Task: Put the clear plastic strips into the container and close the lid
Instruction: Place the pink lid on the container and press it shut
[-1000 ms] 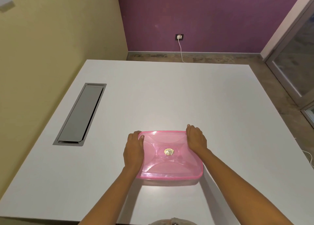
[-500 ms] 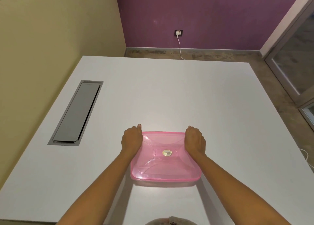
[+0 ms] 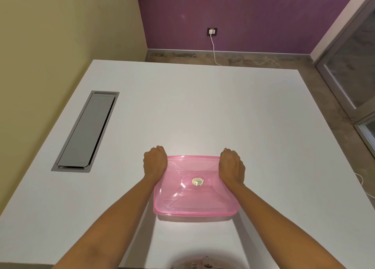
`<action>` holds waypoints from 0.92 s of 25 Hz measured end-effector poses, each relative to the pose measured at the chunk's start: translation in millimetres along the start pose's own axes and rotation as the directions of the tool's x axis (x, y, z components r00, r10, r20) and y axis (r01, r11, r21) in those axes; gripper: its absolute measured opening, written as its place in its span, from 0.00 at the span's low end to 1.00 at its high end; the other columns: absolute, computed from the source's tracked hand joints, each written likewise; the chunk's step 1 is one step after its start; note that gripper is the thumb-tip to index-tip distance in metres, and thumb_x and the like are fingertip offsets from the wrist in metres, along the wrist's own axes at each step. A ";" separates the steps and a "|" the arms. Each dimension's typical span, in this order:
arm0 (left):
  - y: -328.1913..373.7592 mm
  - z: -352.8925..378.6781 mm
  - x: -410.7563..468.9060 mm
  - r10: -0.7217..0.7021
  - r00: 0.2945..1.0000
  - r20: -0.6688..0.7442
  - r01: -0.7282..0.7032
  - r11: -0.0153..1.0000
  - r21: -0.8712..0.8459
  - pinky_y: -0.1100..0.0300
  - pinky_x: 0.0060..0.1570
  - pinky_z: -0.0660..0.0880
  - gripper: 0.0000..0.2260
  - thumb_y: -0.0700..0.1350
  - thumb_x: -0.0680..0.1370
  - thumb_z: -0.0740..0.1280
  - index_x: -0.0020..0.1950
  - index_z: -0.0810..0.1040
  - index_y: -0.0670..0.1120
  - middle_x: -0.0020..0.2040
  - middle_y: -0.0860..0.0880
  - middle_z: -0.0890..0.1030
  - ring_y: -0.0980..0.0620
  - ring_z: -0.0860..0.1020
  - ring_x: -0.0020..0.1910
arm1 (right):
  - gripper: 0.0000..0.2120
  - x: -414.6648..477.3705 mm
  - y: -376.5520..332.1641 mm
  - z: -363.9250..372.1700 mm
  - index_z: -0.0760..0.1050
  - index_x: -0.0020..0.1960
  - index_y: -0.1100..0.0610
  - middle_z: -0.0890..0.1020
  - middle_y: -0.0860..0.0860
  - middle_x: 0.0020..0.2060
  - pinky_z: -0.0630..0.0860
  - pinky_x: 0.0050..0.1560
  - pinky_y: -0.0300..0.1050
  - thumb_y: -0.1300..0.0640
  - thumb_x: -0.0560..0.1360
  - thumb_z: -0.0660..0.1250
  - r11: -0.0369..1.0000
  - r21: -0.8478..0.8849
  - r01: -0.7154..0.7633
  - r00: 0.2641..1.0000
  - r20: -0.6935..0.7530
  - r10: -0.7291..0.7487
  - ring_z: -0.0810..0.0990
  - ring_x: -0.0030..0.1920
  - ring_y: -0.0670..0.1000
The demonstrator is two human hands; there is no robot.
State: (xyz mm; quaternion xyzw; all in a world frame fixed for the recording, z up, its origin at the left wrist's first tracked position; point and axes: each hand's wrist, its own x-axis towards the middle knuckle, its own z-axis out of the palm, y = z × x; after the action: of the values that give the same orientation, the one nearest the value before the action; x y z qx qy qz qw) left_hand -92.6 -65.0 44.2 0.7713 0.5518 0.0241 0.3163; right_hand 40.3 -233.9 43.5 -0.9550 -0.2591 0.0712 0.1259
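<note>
1 pink container, lid on, near table front edge. Strips not discernible inside. 2 hands: left hand, right hand curled over far corners, pressing lid; fingertips hidden. 1 grey hatch far left.

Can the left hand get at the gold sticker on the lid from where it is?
Probably yes. The left hand rests on the lid's far-left corner, and the sticker sits mid-lid with bare pink plastic between them. The right hand stays on the far-right corner, clear of that path.
</note>
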 end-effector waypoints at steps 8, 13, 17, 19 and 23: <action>-24.8 1.9 -74.2 0.029 0.995 -0.096 -0.033 0.999 -0.039 0.53 0.44 0.68 0.17 0.54 0.81 0.49 0.55 0.70 0.44 0.53 0.44 0.75 0.39 0.77 0.49 | 0.08 0.4 -0.3 1.4 0.71 0.44 0.62 0.78 0.58 0.42 0.65 0.34 0.46 0.70 0.74 0.55 1.000 -0.005 -0.026 0.999 -0.026 0.026 0.76 0.38 0.60; -26.7 2.6 -81.5 0.026 0.985 -0.171 -0.041 0.995 -0.087 0.55 0.42 0.66 0.14 0.50 0.81 0.50 0.53 0.71 0.44 0.49 0.45 0.75 0.40 0.75 0.42 | 0.08 1.6 -0.7 2.8 0.71 0.43 0.62 0.77 0.58 0.41 0.65 0.34 0.46 0.69 0.75 0.54 0.999 -0.004 -0.042 0.999 -0.027 0.042 0.77 0.39 0.61; -27.0 4.4 -80.8 0.044 0.983 -0.179 -0.069 0.989 -0.135 0.54 0.42 0.66 0.12 0.49 0.81 0.50 0.50 0.70 0.44 0.46 0.46 0.75 0.43 0.73 0.40 | 0.08 2.4 0.2 5.1 0.70 0.43 0.62 0.77 0.58 0.41 0.65 0.34 0.47 0.69 0.75 0.54 0.999 -0.003 -0.055 0.998 -0.029 0.054 0.77 0.40 0.61; -29.1 4.8 -82.0 0.048 0.982 -0.182 -0.077 0.985 -0.156 0.53 0.42 0.69 0.11 0.48 0.81 0.51 0.50 0.69 0.44 0.46 0.46 0.76 0.41 0.76 0.42 | 0.08 2.1 -0.3 4.9 0.70 0.43 0.62 0.77 0.59 0.41 0.66 0.34 0.47 0.68 0.75 0.54 0.998 0.016 -0.059 0.998 -0.029 0.059 0.77 0.40 0.61; -28.2 5.5 -81.2 0.056 0.979 -0.198 -0.079 0.991 -0.108 0.50 0.42 0.72 0.10 0.48 0.81 0.52 0.50 0.68 0.44 0.46 0.45 0.76 0.39 0.77 0.41 | 0.08 3.5 -0.6 4.8 0.71 0.43 0.63 0.77 0.59 0.41 0.66 0.34 0.46 0.68 0.75 0.54 0.997 0.014 -0.071 0.997 -0.033 0.071 0.77 0.39 0.61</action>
State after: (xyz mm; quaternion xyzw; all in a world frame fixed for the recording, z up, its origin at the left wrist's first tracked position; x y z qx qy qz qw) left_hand -145.7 -132.5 50.6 0.7640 0.5513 0.1417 0.3037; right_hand 42.1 -230.6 38.9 -0.9638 -0.2224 0.0616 0.1339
